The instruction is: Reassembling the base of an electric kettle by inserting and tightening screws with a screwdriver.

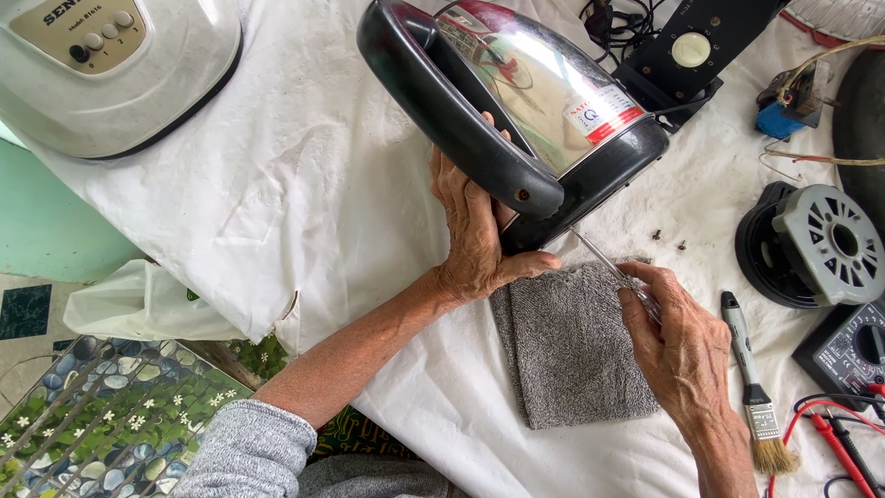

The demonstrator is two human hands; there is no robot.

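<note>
The left hand [475,235] has its grip wrapped around the black base of a shiny steel electric kettle [530,101], fingers curled up under the handle and the thumb lying along the lower rim, so the kettle is held tilted on its side above the bench [304,184], which is draped in a white cloth. The right hand [678,346] is clenched around the clear handle of a screwdriver [608,263]; its thin metal shaft slants up and to the left, and the tip meets the underside of the kettle's base just beside the left thumb. Under both hands lies a folded grey towel [572,355], flat on the cloth. Right of the right hand a small paintbrush [751,387] with pale bristles lies on the bench, and past it sit a grey and black fan motor [816,244] and a black multimeter [848,350] with red and black leads. A few small dark screws [668,242] rest on the cloth near the kettle. A white fan base [111,65] with round buttons stands at the far left corner.
</note>
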